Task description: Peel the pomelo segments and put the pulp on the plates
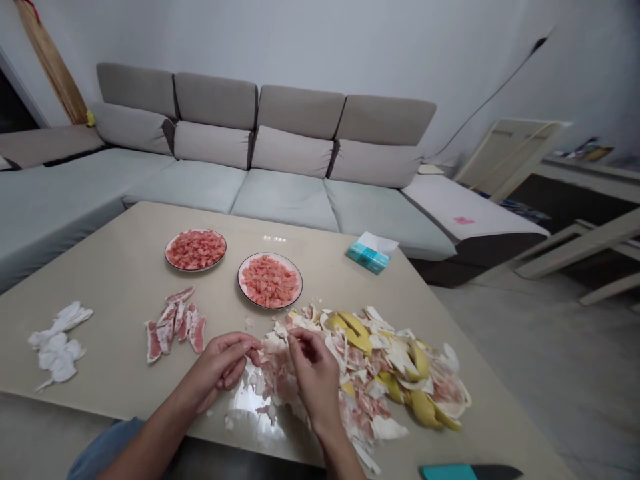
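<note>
The left hand (225,363) and the right hand (319,370) were beside pomelo peel (419,360), by the near edge of the table (125,267).
Both were nearly closed, the thumbs close to the fingertips; whether they pinched something, I could not tell. Pomelo segments (176,323) lay toward the left edge, two plates (249,264) of pulp (270,281) nearer the far edge.

Head view, forward-down over the table (117,287)
</note>
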Demonstrator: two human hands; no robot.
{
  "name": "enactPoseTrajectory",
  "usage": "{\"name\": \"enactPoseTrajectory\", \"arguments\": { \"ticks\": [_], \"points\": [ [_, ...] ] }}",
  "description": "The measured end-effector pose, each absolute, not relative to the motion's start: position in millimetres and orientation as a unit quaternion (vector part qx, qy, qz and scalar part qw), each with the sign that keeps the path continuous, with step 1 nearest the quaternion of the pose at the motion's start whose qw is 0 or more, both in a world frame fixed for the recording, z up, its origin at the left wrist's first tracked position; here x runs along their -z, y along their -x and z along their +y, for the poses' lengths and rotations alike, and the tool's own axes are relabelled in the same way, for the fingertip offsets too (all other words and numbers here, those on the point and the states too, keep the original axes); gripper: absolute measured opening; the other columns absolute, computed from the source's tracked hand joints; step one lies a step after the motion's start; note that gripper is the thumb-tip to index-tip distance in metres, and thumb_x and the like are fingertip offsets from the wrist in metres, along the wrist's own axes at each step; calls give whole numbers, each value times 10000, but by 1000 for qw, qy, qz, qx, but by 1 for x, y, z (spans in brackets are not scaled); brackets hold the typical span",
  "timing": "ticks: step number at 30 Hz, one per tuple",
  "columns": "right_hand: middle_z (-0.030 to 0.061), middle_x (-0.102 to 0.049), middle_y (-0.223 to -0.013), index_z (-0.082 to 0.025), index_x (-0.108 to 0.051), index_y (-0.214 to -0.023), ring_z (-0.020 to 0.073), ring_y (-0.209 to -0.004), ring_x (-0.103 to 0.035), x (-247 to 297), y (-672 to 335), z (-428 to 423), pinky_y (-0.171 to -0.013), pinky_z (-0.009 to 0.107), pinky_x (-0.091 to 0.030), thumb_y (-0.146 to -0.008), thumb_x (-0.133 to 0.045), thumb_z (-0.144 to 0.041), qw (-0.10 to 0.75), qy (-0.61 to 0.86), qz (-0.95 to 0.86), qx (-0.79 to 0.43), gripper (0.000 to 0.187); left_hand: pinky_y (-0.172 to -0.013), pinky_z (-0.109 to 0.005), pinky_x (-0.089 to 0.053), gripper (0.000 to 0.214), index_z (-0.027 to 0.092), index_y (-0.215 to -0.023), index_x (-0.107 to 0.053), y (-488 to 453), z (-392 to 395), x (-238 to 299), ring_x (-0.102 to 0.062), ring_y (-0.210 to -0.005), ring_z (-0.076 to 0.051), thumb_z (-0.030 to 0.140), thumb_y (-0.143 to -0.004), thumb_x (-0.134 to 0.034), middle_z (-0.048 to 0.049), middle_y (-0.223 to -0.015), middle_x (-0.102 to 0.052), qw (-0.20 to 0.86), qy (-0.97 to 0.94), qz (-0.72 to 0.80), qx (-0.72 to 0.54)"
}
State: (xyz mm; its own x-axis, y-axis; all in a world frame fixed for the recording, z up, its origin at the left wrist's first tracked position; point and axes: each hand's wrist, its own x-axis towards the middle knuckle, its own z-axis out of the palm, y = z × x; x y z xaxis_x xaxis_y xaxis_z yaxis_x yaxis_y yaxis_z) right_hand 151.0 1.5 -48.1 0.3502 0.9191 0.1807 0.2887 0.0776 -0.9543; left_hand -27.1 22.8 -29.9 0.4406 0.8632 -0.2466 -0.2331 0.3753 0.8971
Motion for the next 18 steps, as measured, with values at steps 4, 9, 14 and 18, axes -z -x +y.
{"name": "enactPoseTrajectory", "arguments": {
  "ticks": [4, 9, 14, 18],
  "points": [
    [64, -665, -885, -191, -647, -909, 205, -798, -583, 60, -171, -4, -742, 315, -424, -869, -537, -306, 490, 655, -563, -119, 164, -373, -179, -123, 272, 142, -885, -662, 27, 25, 31, -279, -383, 4, 400, -810, -622, -21, -796, -628, 710, -431, 417, -369],
    [31, -593, -668, -187, -604, -725, 186, -645, -519, 69, -177, -6, -624, 289, -359, -881, -532, -353, 392, 715, -577, -38, 238, -399, -174, -192, 347, 148, -886, -671, 26, 25, 34, -335, -417, -32, 476, -780, -625, 15, -701, -583, 617, -498, 493, -359],
    [53, -633, -752, -175, -617, -830, 197, -714, -551, 71, -170, -2, -641, 282, -356, -898, -471, -245, 401, 711, -578, -19, 176, -376, -184, -246, 449, 147, -876, -672, 22, 35, 38, -378, -406, -62, 571, -748, -599, 12, -684, -591, 520, -559, 543, -349],
    [52, -674, -801, -195, -635, -887, 189, -733, -582, 77, -152, -3, -659, 273, -343, -901, -459, -178, 413, 696, -587, -34, 177, -402, -208, -327, 461, 143, -902, -677, 3, 80, 31, -471, -432, -96, 572, -751, -596, 6, -652, -628, 438, -621, 545, -354]
  ]
}}
